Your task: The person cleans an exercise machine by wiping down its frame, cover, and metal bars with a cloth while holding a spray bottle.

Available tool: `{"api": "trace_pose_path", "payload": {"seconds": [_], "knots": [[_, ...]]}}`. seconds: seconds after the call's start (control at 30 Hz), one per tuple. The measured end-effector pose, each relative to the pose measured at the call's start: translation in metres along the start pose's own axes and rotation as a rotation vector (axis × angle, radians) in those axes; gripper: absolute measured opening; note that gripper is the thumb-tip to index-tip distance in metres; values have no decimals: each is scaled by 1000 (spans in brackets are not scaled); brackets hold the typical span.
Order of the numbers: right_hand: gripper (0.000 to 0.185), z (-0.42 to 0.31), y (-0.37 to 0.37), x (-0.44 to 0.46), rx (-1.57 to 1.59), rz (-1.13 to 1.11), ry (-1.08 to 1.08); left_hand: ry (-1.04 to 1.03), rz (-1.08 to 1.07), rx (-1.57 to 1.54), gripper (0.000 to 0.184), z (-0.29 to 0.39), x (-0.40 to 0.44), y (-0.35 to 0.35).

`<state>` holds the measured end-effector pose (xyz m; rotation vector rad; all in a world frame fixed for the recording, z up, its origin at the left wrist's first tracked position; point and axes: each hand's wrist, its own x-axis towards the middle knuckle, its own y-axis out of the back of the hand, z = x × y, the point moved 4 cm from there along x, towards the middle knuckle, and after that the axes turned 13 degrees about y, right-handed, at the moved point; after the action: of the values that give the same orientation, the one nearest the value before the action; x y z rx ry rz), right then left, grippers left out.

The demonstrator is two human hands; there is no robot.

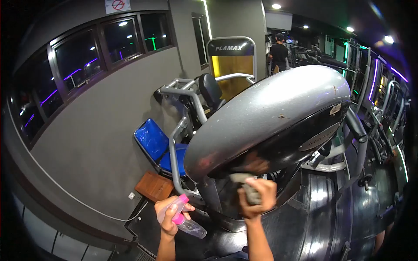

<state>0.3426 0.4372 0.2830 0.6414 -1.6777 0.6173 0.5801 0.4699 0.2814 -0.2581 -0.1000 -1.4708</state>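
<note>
In a gym room, beside a grey wall (117, 113), there is a dark, shiny floor (318, 213); if liquid falls on it, it could become slippery for the feet. On this floor stands a big exercise machine (270, 117) with a silver and black cover. To its left is a blue chair (151, 139), and in front of the chair a lower wooden box (154, 186), against which a wide movement of the arm might knock.

The left hand (170, 216) is near the box, its grip curled around the head and neck of a spray bottle. The right hand (261, 198) is close to the lower black side of the machine, its grip bent firmly around a cloth.

The spray bottle (192, 228) is clear with pink parts, and it is tilted, the base hanging toward the right. Because only its upper part is held, it could slide out if the plastic is wet, and a careless press might send liquid to a wrong place.

The cloth (251, 194) is greyish and bunched. Whether it is touching the cover, I cannot tell. If it slips, the knuckles could rub against the hard surface.
</note>
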Motion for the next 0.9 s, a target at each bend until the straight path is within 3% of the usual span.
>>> {"api": "trace_pose_path", "payload": {"seconds": [0.07, 0.2, 0.27, 0.4, 0.47, 0.53, 0.6, 0.67, 0.73, 0.8, 0.83, 0.9], "knots": [[29, 8, 18, 16, -115, 73, -126, 16, -29, -2, 54, -2, 5, 7], [28, -7, 0, 19, -93, 170, -157, 0, -140, -28, 55, -9, 15, 16], [32, -14, -14, 8, -15, 140, -122, -1, -189, -54, 56, -12, 23, 15], [39, -39, -50, -5, 6, -175, 100, 19, -259, -116, 50, -10, 34, 9], [37, -38, -42, 2, -14, -182, 132, 5, -290, -82, 51, -10, 38, 8], [33, -34, -25, 21, -67, -52, 170, 9, -301, -120, 51, -10, 39, 10], [31, -25, -5, 49, -234, 148, 95, 8, -318, -117, 51, -8, 40, 14], [31, -22, 11, 75, -295, 205, 1, 10, -333, -133, 52, -9, 42, 16], [31, -24, 9, 80, -313, 169, 37, 15, -331, -142, 52, -9, 43, 16], [18, -29, -8, 69, -186, 151, 23, 2, -356, -159, 53, -10, 47, 16], [21, -36, -19, 65, -174, 106, 159, -8, -372, -168, 54, -10, 49, 15], [32, -45, -39, 43, -29, -158, 268, 7, -360, -179, 54, -8, 50, 12]]}}
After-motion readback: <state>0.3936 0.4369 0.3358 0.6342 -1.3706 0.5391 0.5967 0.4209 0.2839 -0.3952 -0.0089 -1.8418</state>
